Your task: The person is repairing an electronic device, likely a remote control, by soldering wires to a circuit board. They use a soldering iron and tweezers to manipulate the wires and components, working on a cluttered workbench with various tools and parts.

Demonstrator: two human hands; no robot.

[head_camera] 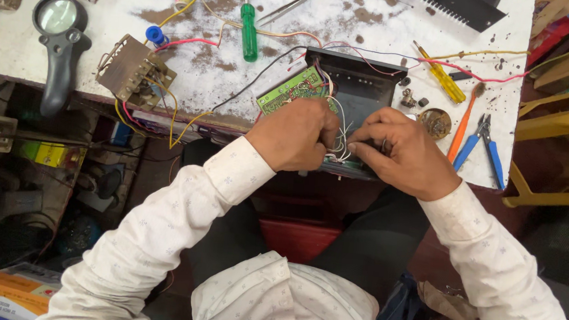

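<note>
Wires, thin and white, ran between our two hands at the near edge of the table. We saw them come out of a black box, which stood open in front of us and reached the table edge. Our left hand was curled into a loose fist at the left of the wires, with the fingertips closed narrowly on them. Our right hand lay just beside it, on the right, with the fingers bent and pressed at the lower edge of the box; whether it really pinched a wire or only touched the box, we could not tell. The two hands were almost touching each other.

A green board leaned at the left side of the box, partly hidden behind our left hand. Farther left on the table stood a transformer with yellow and red leads, and beyond it lay a magnifier with a grey handle. A green screwdriver and tweezers lay behind the box. On the right we saw a yellow screwdriver, an orange tool and blue pliers, all well apart from the hands. The table surface was white and worn in brown spots.
</note>
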